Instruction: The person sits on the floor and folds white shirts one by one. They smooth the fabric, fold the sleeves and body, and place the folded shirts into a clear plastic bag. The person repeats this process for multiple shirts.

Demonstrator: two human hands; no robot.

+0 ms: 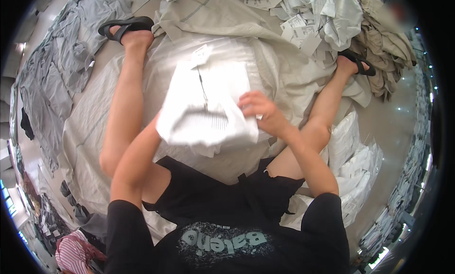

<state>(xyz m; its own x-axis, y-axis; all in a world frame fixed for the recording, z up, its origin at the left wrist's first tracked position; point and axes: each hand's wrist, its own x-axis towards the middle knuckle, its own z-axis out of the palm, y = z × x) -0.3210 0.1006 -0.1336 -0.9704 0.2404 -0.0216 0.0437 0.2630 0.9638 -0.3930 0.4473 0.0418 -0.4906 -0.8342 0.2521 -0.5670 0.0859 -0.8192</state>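
Observation:
A folded white garment with a ribbed band [199, 117] is held up in front of me, slightly blurred. A white hang tag [201, 55] lies at its far edge, with a dark cord [202, 86] running down the front. My right hand [260, 111] grips the garment's right side, fingers curled over its edge. My left forearm [137, 162] reaches up to the garment's left side; the left hand itself is hidden behind the cloth. Beneath the garment lies a stack of clear plastic packages [258, 56], partly covered by it.
Pale woven sheeting [90, 117] spreads between and around my legs. Grey clothes [52, 70] are heaped on the left. White clothes with tags [303, 27] and beige clothes [384, 46] lie at the far right. White plastic-wrapped packages [353, 165] sit beside my right leg.

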